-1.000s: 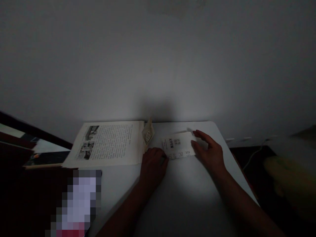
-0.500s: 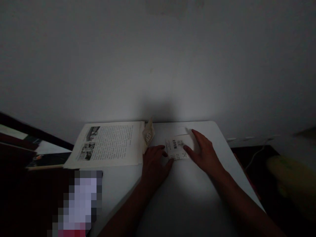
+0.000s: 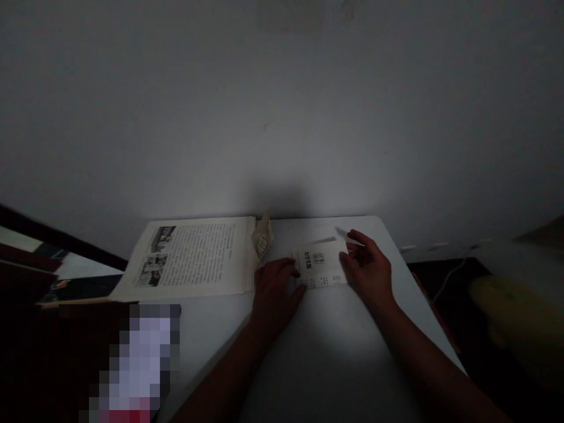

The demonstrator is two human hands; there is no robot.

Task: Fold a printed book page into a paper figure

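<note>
A sheet of printed paper (image 3: 324,267), folded into a small rectangle with its text turned sideways, lies on the white table. My left hand (image 3: 277,288) rests at its left end, thumb and fingertips holding that edge against the tabletop. At the right end, my right hand (image 3: 370,270) pinches the edge between thumb and curled fingers. A loose flap rises slightly along the far side of the paper, near my right fingertips. Just beyond my left hand stands a small folded paper piece (image 3: 263,236), pointed at the top.
To the left lies a stack of printed pages (image 3: 189,258) with photos. A pixelated object (image 3: 136,352) is at the table's lower left. The white table (image 3: 326,352) meets a grey wall (image 3: 282,117). A cable (image 3: 452,279) and a blurred yellowish object (image 3: 515,323) are at right.
My right hand has shifted outward to the paper's right edge, its fingers curling in. The paper's right part is now more lifted and visible. My left hand stays almost in place.
</note>
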